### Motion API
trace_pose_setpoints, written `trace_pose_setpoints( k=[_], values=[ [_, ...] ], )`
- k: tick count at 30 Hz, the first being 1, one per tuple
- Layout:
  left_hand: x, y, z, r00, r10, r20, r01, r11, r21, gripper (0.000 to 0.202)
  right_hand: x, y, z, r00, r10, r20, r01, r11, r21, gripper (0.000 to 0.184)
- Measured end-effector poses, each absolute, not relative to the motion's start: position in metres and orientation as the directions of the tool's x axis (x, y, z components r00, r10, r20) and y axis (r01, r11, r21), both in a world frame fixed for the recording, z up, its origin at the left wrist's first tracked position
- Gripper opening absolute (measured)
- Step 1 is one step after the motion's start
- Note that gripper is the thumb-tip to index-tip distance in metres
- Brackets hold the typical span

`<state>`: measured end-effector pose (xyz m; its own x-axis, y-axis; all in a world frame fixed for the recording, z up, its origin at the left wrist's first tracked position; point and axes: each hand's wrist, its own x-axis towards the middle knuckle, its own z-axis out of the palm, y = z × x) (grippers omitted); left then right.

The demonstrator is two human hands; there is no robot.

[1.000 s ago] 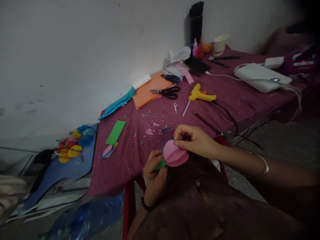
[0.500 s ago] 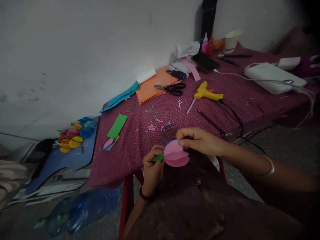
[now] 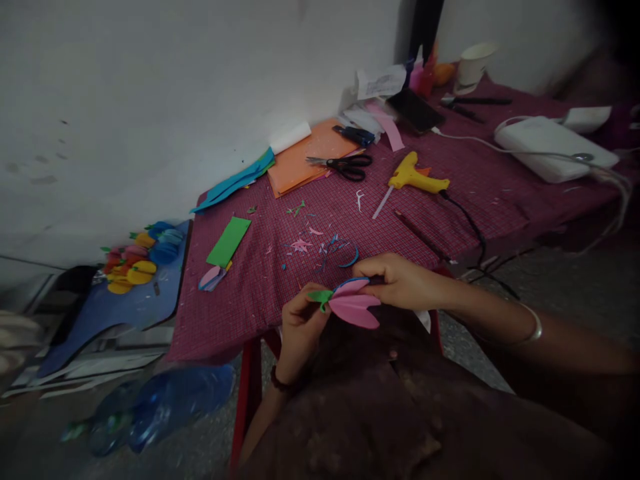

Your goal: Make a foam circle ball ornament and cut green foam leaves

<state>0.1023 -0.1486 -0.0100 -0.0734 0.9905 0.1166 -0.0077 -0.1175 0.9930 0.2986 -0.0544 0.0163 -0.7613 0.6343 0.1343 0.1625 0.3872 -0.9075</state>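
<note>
Between my two hands, just over the table's near edge, is a paper fruit of folded pink and blue layers with a green leaf piece at its left end. My left hand pinches it by the leaf end. On the other side, my right hand has thumb and fingers closed on the upper right edge of the paper layers. The pink folds stand apart from one another, with a blue layer showing behind them. Small pink, blue and green paper scraps lie beyond my hands on the checked cloth.
A yellow glue gun with a trailing cord, black scissors and orange sheets lie farther back. Green paper is at left. Finished paper fruits sit on a blue board. A white box stands right.
The paper fruit's pink layers have spread from a rounded face into separate folds. My right fingers have moved slightly down behind its edge, and the leaf shows more clearly. The view has shifted slightly.
</note>
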Motion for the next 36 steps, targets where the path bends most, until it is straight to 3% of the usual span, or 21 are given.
trace_pose_setpoints(
  k=[6, 13, 17, 21, 30, 36],
  values=[
    [0.106, -0.149, -0.002, -0.048, 0.993, 0.105, 0.069, -0.102, 0.992, 0.008, 0.299, -0.055, 0.019, -0.809, 0.574, 0.127, 0.068, 0.305, -0.95, 0.008],
    [0.11, -0.148, 0.003, 0.024, 0.998, 0.05, 0.097, -0.052, 0.994, 0.012, 0.294, -0.06, 0.013, -0.755, 0.587, 0.294, 0.01, 0.458, -0.889, 0.016],
    [0.11, -0.148, -0.003, -0.016, 0.998, -0.054, 0.003, 0.054, 0.999, 0.019, 0.291, -0.056, 0.008, -0.715, 0.676, 0.179, -0.029, 0.227, -0.974, 0.022],
    [0.109, -0.148, -0.007, -0.051, 0.997, -0.063, -0.101, 0.057, 0.993, 0.022, 0.288, -0.055, 0.006, -0.774, 0.631, 0.047, -0.065, -0.006, -0.998, 0.026],
    [0.113, -0.145, -0.028, 0.001, 0.991, -0.133, -0.155, 0.132, 0.979, 0.024, 0.276, -0.064, 0.003, -0.635, 0.772, 0.006, -0.043, -0.027, -0.999, 0.03],
    [0.114, -0.145, -0.037, -0.123, 0.987, -0.101, -0.196, 0.076, 0.978, 0.023, 0.277, -0.064, -0.005, -0.701, 0.711, -0.062, -0.072, -0.157, -0.985, 0.036]
  ],
)
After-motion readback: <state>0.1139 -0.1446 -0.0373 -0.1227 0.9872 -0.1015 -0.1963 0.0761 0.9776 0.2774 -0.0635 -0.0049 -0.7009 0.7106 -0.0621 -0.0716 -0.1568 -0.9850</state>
